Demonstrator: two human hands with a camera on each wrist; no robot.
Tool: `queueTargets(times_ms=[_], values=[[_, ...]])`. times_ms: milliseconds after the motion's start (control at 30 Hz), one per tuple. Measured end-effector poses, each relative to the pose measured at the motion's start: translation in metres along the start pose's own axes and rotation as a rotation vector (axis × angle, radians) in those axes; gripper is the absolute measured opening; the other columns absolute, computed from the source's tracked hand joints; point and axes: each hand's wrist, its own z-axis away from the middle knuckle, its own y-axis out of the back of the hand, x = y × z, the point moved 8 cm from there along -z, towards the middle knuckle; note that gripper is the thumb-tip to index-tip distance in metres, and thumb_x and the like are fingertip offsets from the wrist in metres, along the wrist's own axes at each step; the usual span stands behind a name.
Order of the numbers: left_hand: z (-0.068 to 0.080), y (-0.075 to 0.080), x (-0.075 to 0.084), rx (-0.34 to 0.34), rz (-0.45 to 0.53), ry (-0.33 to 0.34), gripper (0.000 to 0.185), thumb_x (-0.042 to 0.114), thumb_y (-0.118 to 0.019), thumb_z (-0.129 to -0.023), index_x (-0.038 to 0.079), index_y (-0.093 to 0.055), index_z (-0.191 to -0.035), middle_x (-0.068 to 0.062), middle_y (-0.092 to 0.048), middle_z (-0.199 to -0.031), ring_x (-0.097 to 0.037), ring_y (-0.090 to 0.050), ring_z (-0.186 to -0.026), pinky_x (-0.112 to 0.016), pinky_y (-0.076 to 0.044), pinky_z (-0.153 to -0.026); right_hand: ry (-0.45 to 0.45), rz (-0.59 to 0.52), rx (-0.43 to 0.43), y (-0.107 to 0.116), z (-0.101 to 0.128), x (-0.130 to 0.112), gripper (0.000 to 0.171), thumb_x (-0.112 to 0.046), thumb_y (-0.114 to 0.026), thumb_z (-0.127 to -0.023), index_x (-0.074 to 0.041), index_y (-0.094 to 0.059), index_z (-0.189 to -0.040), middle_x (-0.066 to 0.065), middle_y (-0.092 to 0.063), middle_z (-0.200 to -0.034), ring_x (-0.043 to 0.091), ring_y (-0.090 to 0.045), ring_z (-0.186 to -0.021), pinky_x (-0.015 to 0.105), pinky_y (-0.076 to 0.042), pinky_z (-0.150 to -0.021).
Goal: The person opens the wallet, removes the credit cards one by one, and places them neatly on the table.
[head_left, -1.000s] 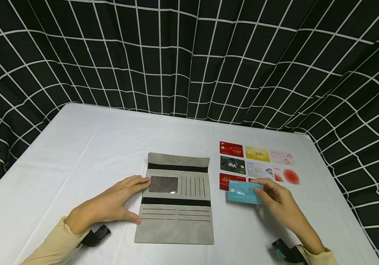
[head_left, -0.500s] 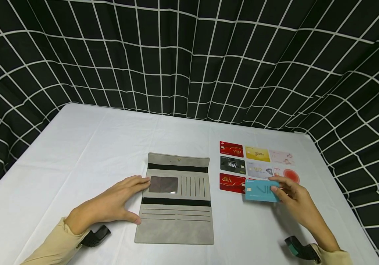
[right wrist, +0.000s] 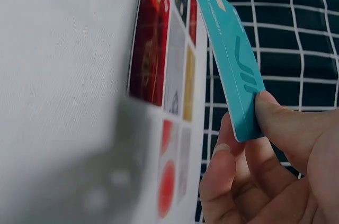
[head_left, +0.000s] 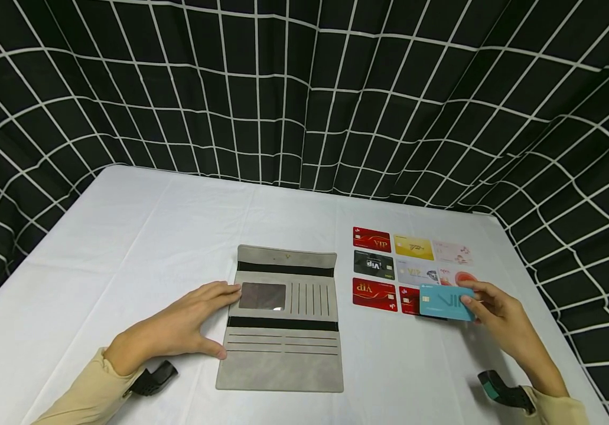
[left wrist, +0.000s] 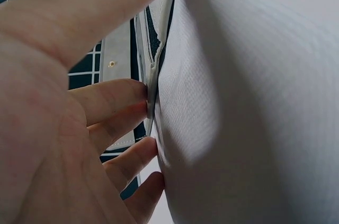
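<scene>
A grey wallet [head_left: 283, 319] lies unfolded on the white table [head_left: 139, 248], its card slots and clear window facing up. My left hand [head_left: 176, 327] rests flat on the table, fingertips touching the wallet's left edge [left wrist: 151, 102]. My right hand [head_left: 501, 321] pinches a teal card [head_left: 445, 302] by its right end and holds it just above the front row of the cards laid out to the right. In the right wrist view the teal card [right wrist: 233, 65] stands tilted over the table, thumb on top.
Several cards [head_left: 410, 265] lie in rows right of the wallet: red, yellow, pink, black, silver. A red card [head_left: 373, 293] sits nearest the wallet. A black cloth with white grid lines [head_left: 304, 88] hangs behind and beside the table.
My right hand has carried the teal card to the right, from beside the wallet to over the card rows' front right. The left hand and wallet have not moved.
</scene>
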Motion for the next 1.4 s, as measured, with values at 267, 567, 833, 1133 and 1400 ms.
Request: queueTargets(times_ms=[267, 567, 833, 1133, 1400], values=[[0.000, 0.000, 0.000, 0.000, 0.006, 0.004, 0.100, 0.054, -0.082, -0.069, 0.002, -0.046, -0.146, -0.012, -0.043, -0.153, -0.036, -0.039, -0.141, -0.059, -0.034, -0.113, -0.063, 0.001, -0.032, 0.003, 0.003, 0.021, 0.036, -0.014, -0.057, -0.100, 0.008, -0.056, -0.129, -0.018, -0.057, -0.087, -0.001, -0.054, -0.071, 0.018, -0.048, -0.056], [0.000, 0.000, 0.000, -0.002, 0.013, 0.000, 0.100, 0.055, -0.080, -0.070, 0.001, -0.046, -0.146, -0.011, -0.043, -0.153, -0.034, -0.040, -0.141, -0.058, -0.034, -0.113, -0.136, 0.005, -0.069, 0.010, 0.007, 0.040, 0.040, -0.022, -0.054, -0.102, 0.005, -0.052, -0.132, -0.010, -0.058, -0.084, 0.008, -0.053, -0.066, 0.026, -0.044, -0.054], [0.000, 0.000, 0.000, 0.006, 0.012, -0.006, 0.101, 0.057, -0.080, -0.069, 0.001, -0.046, -0.146, -0.011, -0.043, -0.153, -0.034, -0.041, -0.140, -0.058, -0.035, -0.112, -0.083, -0.069, -0.033, 0.019, 0.008, 0.052, 0.026, -0.012, -0.055, -0.101, -0.007, -0.060, -0.126, -0.018, -0.058, -0.080, 0.008, -0.052, -0.062, 0.026, -0.043, -0.051], [0.000, 0.001, 0.001, 0.008, 0.011, -0.004, 0.100, 0.056, -0.080, -0.069, 0.001, -0.046, -0.146, -0.011, -0.044, -0.152, -0.034, -0.041, -0.140, -0.058, -0.035, -0.112, -0.099, -0.076, -0.025, 0.023, 0.008, 0.066, 0.026, -0.011, -0.055, -0.101, -0.023, -0.063, -0.123, -0.016, -0.056, -0.077, 0.009, -0.050, -0.060, 0.026, -0.040, -0.050], [0.000, 0.000, 0.001, 0.001, 0.015, 0.004, 0.101, 0.056, -0.080, -0.069, 0.001, -0.045, -0.147, -0.011, -0.043, -0.153, -0.035, -0.040, -0.140, -0.059, -0.035, -0.113, -0.152, 0.085, -0.038, 0.017, 0.007, 0.073, 0.035, -0.017, -0.054, -0.102, 0.008, -0.057, -0.127, -0.007, -0.054, -0.081, 0.003, -0.049, -0.059, 0.023, -0.041, -0.050]])
